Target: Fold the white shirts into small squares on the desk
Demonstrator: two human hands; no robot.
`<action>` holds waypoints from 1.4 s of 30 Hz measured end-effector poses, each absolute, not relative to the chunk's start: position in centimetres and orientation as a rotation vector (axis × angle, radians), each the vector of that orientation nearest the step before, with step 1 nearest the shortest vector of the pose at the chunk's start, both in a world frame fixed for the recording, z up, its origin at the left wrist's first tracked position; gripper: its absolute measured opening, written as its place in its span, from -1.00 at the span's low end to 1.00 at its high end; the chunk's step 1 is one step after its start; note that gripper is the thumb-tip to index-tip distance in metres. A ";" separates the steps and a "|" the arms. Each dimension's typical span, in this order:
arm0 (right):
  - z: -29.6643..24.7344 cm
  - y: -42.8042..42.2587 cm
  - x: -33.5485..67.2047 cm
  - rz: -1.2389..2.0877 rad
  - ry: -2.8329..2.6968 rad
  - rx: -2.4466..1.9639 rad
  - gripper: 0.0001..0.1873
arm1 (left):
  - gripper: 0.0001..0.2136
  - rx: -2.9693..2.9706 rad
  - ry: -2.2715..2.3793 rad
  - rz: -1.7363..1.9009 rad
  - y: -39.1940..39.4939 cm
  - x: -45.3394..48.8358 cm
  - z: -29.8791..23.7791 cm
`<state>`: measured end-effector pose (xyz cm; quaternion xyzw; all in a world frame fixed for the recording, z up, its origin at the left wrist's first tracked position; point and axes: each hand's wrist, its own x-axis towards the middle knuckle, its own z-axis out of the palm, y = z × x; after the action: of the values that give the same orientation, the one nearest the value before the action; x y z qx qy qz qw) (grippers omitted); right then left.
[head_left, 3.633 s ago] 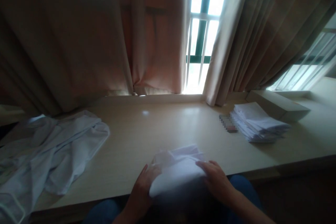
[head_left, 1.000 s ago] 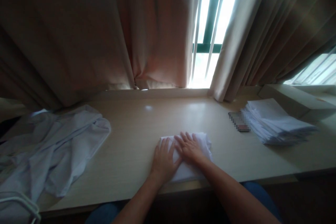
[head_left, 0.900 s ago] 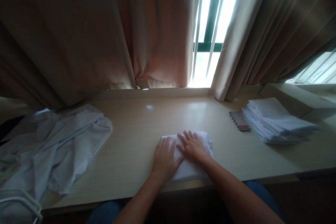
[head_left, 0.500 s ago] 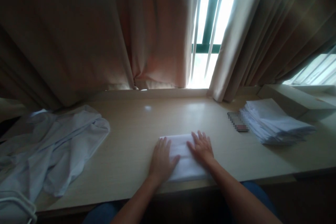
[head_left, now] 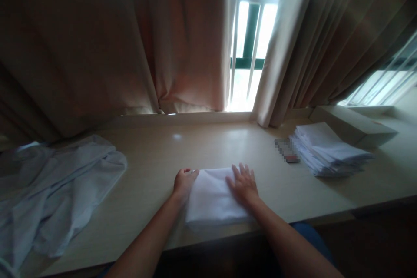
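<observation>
A folded white cloth (head_left: 211, 197) lies flat on the pale wooden table (head_left: 156, 160), close to its near edge. My left hand (head_left: 183, 182) is curled at the cloth's far left corner, its fingers closed on the edge there. My right hand (head_left: 243, 184) lies flat on the right part of the cloth with the fingers stretched out and spread.
A heap of crumpled white cloth (head_left: 55, 191) covers the table's left end. A stack of folded white cloths (head_left: 327, 150) sits at the right, with a flat box (head_left: 352, 124) behind it and a small dark object (head_left: 286, 151) beside it. Curtains and a window stand behind.
The cloth came from my lap onto the table and both hands pressed it flat. In the last half second my left hand slid to the far left corner and curled on it.
</observation>
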<state>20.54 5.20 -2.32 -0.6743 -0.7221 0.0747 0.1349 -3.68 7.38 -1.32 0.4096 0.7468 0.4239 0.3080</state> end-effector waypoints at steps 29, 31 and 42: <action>1.6 2.7 18.0 0.181 -2.233 -1.731 -0.22 | -0.54 1.809 1.595 0.802 1.7 -6.7 -2.7; 1.5 0.6 16.5 0.162 -2.314 -1.518 -0.22 | -0.46 1.941 1.589 0.736 1.7 -7.0 -2.8; -2.1 -3.6 16.1 0.295 -2.398 -1.358 -0.26 | -0.33 2.691 1.719 0.377 -1.1 -7.7 -4.1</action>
<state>16.06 -3.58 -2.12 -0.4816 -0.8505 0.1046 0.1838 -7.70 -1.06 -4.09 0.8363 0.5343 0.1171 -0.0368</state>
